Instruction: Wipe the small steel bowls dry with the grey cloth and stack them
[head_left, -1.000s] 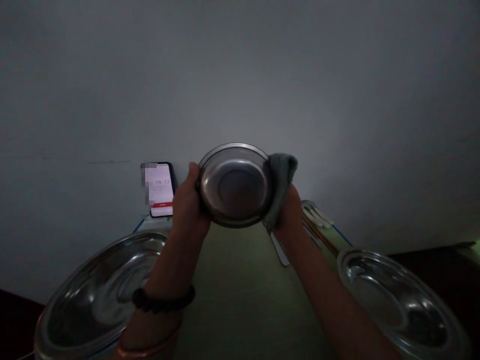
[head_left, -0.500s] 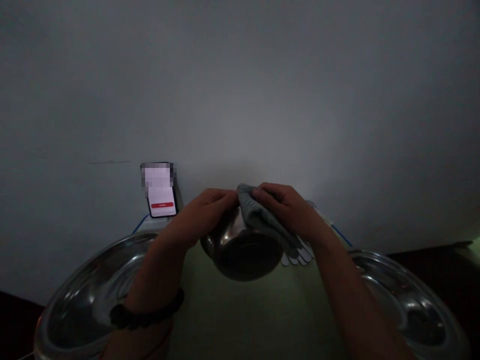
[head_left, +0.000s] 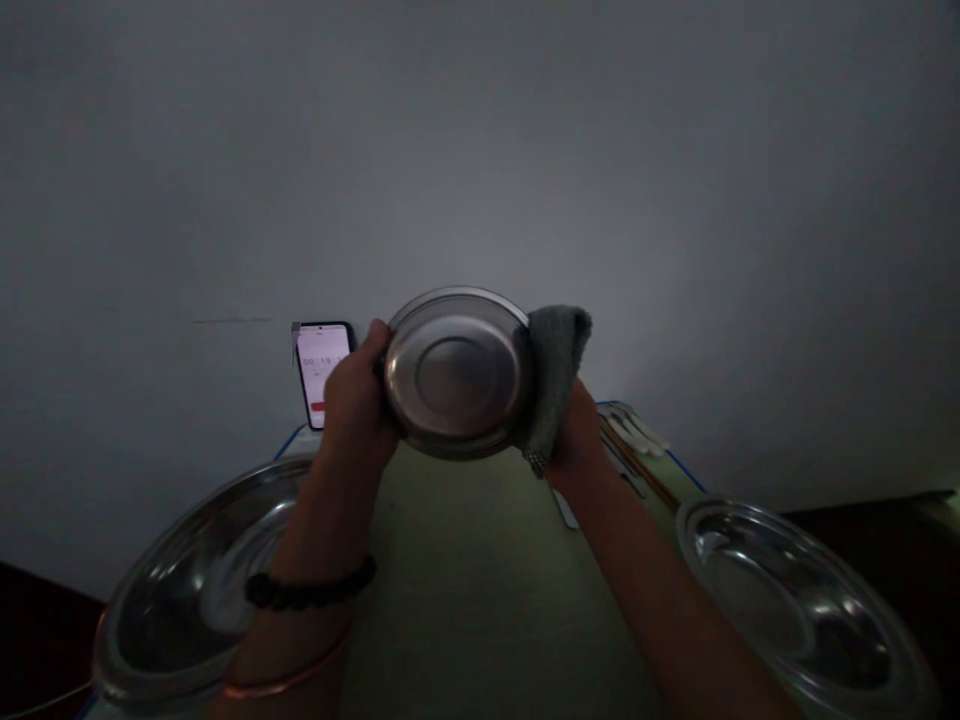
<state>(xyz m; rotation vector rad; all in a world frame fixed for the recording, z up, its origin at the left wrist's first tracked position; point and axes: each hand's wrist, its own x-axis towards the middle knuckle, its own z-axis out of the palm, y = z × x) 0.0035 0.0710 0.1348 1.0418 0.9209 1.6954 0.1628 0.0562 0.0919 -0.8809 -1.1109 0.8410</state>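
Observation:
A round stainless steel bowl (head_left: 456, 390) is held up over the table, its shiny ringed face turned toward me. I cannot tell for sure whether this is the inside or the underside. My left hand (head_left: 358, 400) grips its left edge, thumb at the upper rim. A folded grey-green cloth (head_left: 556, 375) lies against the bowl's right edge. Behind that cloth, my right hand (head_left: 576, 440) is closed on it, pressing it to the bowl; most of its fingers are hidden.
On the green table (head_left: 465, 580), a large metal basin (head_left: 127, 640) stands at left and another metal basin (head_left: 795, 610) at right. White-handled cutlery (head_left: 637, 430) and brown chopsticks (head_left: 649, 475) lie at the back right. A phone (head_left: 326, 375) leans against the wall (head_left: 480, 150).
The bowl has been raised and tilted, so its round face now points at me. My right hand and cloth went from its top to its right side; my left hand shifted to the left edge.

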